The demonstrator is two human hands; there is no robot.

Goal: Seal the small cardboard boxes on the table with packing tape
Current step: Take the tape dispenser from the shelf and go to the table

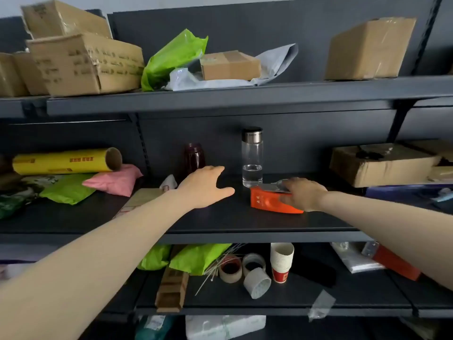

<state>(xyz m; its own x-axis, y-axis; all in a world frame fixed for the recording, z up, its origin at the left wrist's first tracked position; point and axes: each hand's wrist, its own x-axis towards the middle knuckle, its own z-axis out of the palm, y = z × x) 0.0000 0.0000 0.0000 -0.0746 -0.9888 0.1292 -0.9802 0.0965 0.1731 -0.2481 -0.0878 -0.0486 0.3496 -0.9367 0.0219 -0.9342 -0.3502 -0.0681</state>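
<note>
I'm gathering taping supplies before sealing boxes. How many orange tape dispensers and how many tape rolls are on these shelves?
Orange plastic tape dispensers: 2
Round tape rolls, lower shelf: 3
Total: 5

Two bottles at twelve o'clock, two tape rolls at six, one yellow roll at nine.

Bare shelf lies open in front; a water bottle, a dark bottle and a tape dispenser stand behind.
</note>
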